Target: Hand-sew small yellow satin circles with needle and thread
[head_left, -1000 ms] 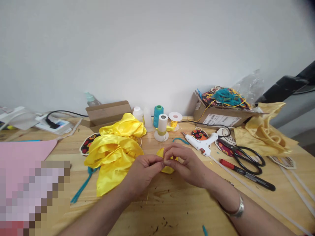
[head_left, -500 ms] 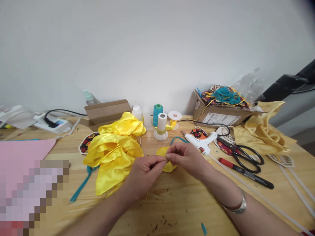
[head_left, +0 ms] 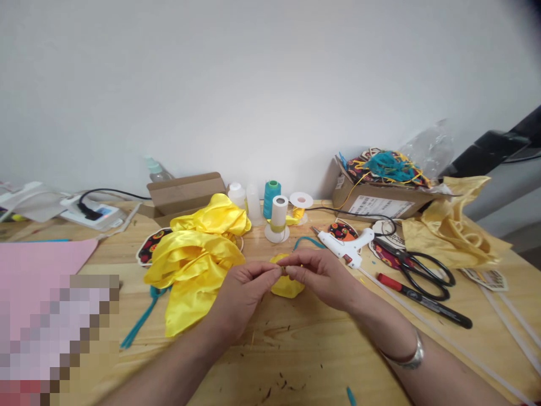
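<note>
My left hand (head_left: 245,296) and my right hand (head_left: 325,277) meet fingertip to fingertip over the middle of the table. Both are closed in a pinch, and what sits between the tips is too small to make out. Just behind and below the fingers shows a small piece of yellow satin fabric (head_left: 287,286); whether it is held or lies on the table I cannot tell. A large crumpled heap of yellow satin (head_left: 198,254) lies left of my left hand. A white glue gun (head_left: 344,246) rests beyond my right wrist.
Black scissors (head_left: 426,273) and a red-capped marker (head_left: 426,300) lie right of my right arm. Thread spools, including a teal one (head_left: 272,198), stand at the back. A filled cardboard box (head_left: 376,197) is back right; a pink sheet (head_left: 42,265) is at left.
My fingertips have shifted slightly, and the right fingers are now a little more spread over the pinch point. The other things stay in place.
</note>
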Motion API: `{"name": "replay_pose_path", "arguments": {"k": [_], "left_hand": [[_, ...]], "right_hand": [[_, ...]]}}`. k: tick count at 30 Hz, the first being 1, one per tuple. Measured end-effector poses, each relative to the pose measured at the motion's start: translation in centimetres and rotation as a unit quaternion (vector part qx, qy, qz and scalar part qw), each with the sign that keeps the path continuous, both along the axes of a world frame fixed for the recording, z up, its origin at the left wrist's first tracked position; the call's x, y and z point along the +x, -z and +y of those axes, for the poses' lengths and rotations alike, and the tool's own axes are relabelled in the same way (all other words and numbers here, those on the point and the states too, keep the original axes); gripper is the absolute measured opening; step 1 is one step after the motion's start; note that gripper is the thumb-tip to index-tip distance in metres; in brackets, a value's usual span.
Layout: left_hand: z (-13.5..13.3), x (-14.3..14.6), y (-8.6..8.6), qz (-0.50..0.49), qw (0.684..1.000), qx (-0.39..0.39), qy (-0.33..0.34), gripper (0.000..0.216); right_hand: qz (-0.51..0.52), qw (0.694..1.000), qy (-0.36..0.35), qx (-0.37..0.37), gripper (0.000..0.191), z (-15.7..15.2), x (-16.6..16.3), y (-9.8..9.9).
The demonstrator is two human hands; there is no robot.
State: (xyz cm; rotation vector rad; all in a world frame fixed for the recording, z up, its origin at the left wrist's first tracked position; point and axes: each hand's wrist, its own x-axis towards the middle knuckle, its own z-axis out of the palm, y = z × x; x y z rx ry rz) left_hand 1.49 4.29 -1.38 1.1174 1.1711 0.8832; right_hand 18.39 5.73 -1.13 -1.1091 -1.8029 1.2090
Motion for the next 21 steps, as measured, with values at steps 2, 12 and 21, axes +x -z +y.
{"name": "replay_pose_path", "arguments": {"k": [2,12,21], "left_hand": [[0.04,0.01,-0.01,0.0,1.0,-0.004,-0.005,0.015],[0.0,-0.08,0.18,0.112,0.992,0.052,0.032,0.023],[-0.1,-0.14,0.41,0.044,0.999,0.003,0.021,0.031]], "right_hand": [[-0.008,1.0,-0.008,0.021,0.02,-0.03,-0.01,-0.06],[-0.118,0.979,0.035,0.163,0.017,-0.34,-0.2,0.52],[-0.107,0.983,0.056,0.14,0.018,-0.4,-0.4,0.43]]}}
